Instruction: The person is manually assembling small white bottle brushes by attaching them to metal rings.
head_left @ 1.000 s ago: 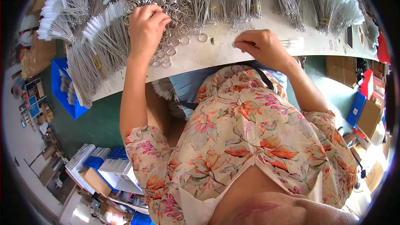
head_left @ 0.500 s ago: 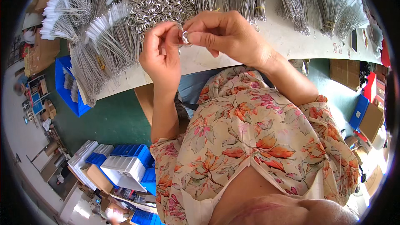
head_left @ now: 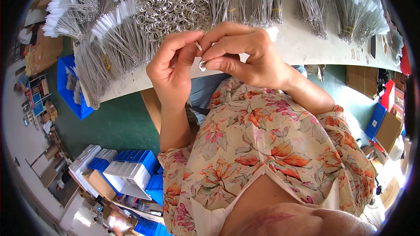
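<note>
Left hand (head_left: 168, 67) is pinching a slim metal piece (head_left: 199, 46) between thumb and fingertips, likely a ring edge-on. Right hand (head_left: 253, 52) is facing it, fingers curling, thumb pressing on a bright metal bit (head_left: 202, 65). Cannot tell whether both glints are belonging to one ring. Hands are hovering over the near edge of the worktop (head_left: 302, 50); a loose pile of rings (head_left: 173, 8) is lying just beyond them, wire brushes (head_left: 116, 39) fanning out to their left. Judgement: small metal is calling for fingertip pressure, steady wrists, thumbs leaving the gap visible; working farther inboard seems safer against drops.
</note>
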Tool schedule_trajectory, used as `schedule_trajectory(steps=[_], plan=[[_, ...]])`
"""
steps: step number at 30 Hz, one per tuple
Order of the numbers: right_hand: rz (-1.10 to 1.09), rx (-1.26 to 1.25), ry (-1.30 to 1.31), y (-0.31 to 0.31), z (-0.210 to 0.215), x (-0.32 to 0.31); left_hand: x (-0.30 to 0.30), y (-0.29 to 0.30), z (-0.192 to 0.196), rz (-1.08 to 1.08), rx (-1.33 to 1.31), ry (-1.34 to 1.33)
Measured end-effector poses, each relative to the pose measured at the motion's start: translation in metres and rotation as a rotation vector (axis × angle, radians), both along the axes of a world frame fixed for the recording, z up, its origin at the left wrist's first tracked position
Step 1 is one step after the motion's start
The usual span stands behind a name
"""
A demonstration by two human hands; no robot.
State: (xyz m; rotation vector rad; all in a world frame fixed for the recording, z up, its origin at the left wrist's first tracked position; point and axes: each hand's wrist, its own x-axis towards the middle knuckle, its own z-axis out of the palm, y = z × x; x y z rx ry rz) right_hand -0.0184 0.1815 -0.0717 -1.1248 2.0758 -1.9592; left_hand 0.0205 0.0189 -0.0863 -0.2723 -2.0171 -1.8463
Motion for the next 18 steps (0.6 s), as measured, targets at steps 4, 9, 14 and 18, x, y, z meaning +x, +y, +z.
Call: schedule_trajectory(steps=[4,9,14,18], plan=[[0.131,-0.074,-0.413,0.006,0.008,0.005,-0.003,-0.007,0.004,0.128,-0.622,0.472],[-0.117,-0.04,0.197,0.001,-0.002,0.009,0.009,0.0,0.009,-0.066,0.116,-0.092],[-0.18,0.145,0.606,0.006,-0.009,0.009,0.008,-0.017,0.008,-0.36,0.369,-0.261],[-0.115,0.074,0.336,0.005,-0.003,0.009,0.015,-0.01,0.016,-0.111,-0.029,-0.012]])
